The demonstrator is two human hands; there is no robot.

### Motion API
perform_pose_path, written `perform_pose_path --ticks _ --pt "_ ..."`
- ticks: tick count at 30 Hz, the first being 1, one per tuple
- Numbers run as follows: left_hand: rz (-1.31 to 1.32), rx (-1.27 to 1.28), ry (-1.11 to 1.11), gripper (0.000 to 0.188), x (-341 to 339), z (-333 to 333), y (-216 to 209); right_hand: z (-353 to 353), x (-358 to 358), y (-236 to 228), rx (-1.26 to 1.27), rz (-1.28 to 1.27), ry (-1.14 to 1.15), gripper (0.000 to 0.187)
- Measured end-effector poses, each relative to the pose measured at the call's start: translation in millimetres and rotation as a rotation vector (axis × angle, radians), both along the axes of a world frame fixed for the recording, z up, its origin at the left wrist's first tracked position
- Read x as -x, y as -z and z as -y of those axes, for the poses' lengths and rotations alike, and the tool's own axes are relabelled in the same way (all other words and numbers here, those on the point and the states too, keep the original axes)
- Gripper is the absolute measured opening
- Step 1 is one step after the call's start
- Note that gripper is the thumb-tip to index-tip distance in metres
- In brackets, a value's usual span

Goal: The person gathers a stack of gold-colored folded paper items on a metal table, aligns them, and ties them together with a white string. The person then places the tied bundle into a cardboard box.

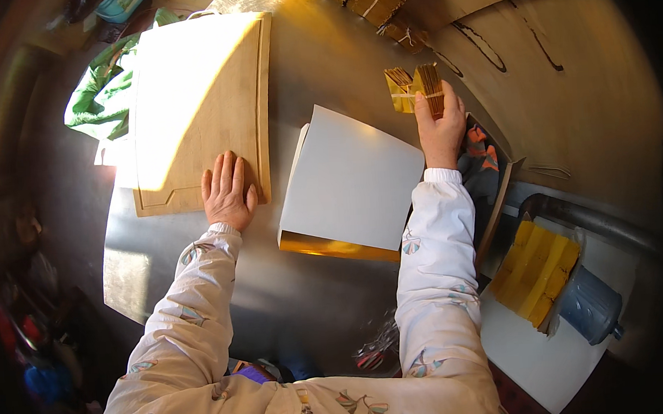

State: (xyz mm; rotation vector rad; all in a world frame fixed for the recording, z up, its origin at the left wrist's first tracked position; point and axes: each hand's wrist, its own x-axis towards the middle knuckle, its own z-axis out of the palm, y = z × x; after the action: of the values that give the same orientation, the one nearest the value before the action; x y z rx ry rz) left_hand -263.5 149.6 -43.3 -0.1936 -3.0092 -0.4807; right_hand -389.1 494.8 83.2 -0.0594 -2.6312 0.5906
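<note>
My left hand [228, 196] lies flat on the lower right part of a wooden cutting board [216, 149], fingers stretched out and nothing in them. At the far right of the table, my right hand [441, 132] is closed on a bundle of folded gold paper [428, 82], bound round its middle with a thin white band. The bundle's folded edges face up and fan apart into two parts. Between my arms sits a stack of paper [352, 180], white on top, with a shiny gold edge along its near side.
Several similar tied bundles [377, 2] lie at the far edge. An open cardboard box [496, 206] with dark and orange cloth stands beside my right forearm. Further right are a yellow pack [533, 271] and a blue water jug [591, 306]. Green-and-white cloth [101, 99] lies left of the board.
</note>
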Motion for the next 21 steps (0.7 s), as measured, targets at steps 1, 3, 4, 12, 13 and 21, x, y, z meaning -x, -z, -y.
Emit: perform_pose_path --ticks 1,3,4,12,13,21 --pt "0.009 0.023 -0.006 0.061 -0.3 -0.1 0.0 3.1 7.3 11.8 0.009 0.058 0.027 0.049" --pt "0.024 0.052 -0.005 0.062 0.4 0.4 0.0 9.8 14.2 33.1 -0.084 0.351 0.060 0.051" --pt "0.031 0.051 -0.004 0.062 0.9 0.6 0.3 9.7 17.7 38.6 -0.068 0.266 0.021 0.052" --pt "0.035 0.031 -0.002 0.063 0.5 0.9 -1.1 26.2 25.3 55.2 0.033 0.239 0.054 0.046" --pt "0.045 0.035 -0.004 0.063 1.3 1.0 -1.4 25.3 28.6 56.1 0.027 0.184 0.049 0.046" --pt "0.044 0.036 -0.004 0.064 0.6 1.0 -1.8 -44.3 91.6 51.2 1.492 -0.091 0.252 0.040"
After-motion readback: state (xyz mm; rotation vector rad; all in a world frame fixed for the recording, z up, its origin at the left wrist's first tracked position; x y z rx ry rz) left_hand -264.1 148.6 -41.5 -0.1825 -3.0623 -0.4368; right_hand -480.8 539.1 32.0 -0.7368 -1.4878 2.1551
